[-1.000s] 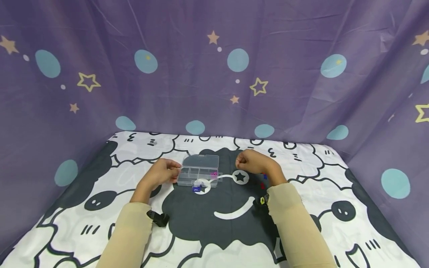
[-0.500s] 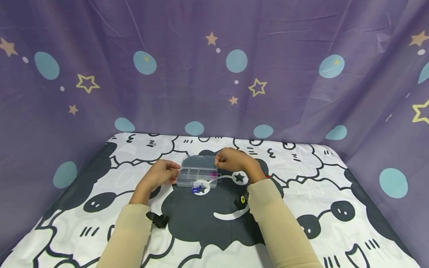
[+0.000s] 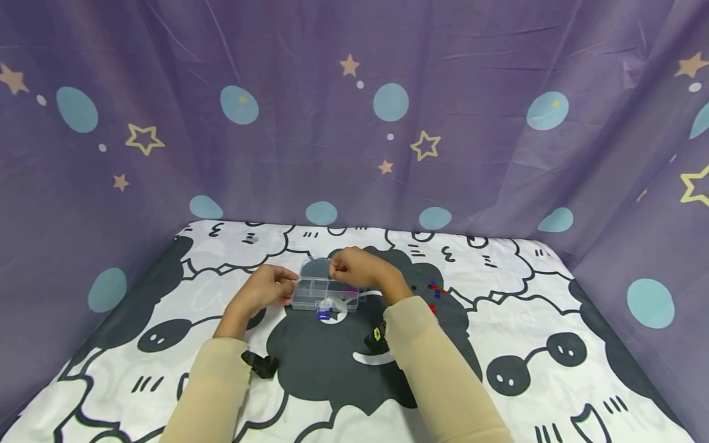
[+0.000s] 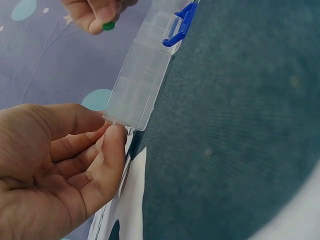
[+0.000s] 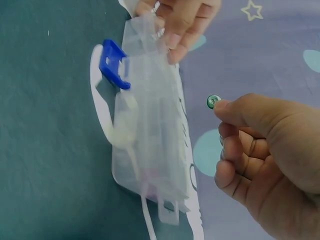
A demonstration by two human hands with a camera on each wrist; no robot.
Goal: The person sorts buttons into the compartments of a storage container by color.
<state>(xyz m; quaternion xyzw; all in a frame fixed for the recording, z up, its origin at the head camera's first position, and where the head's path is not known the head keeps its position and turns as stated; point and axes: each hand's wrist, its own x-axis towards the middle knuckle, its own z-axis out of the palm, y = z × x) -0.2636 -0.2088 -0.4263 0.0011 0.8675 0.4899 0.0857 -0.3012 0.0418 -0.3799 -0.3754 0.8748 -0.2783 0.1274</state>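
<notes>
A clear plastic compartment box (image 3: 304, 300) lies on the cloth with its lid raised at the back. My left hand (image 3: 267, 287) steadies it, thumb and fingers pinching its left end. Above the box, my right hand (image 3: 357, 268) pinches a small green button (image 5: 213, 101) between thumb and fingertip, apart from the box. A blue clasp (image 4: 181, 25) juts from the box's front. Something small and pink (image 3: 352, 288) shows in the right part of the box, partly behind my right hand.
Several loose red, blue, green and dark small pieces (image 3: 437, 294) lie on the dark cloth print to the right. The patterned cloth (image 3: 332, 363) covers the surface, and a purple curtain (image 3: 310, 123) hangs behind and along the sides.
My right hand has moved left from beside the box to above it, leaving the loose pieces at the right uncovered. My left hand stays at the box's left end.
</notes>
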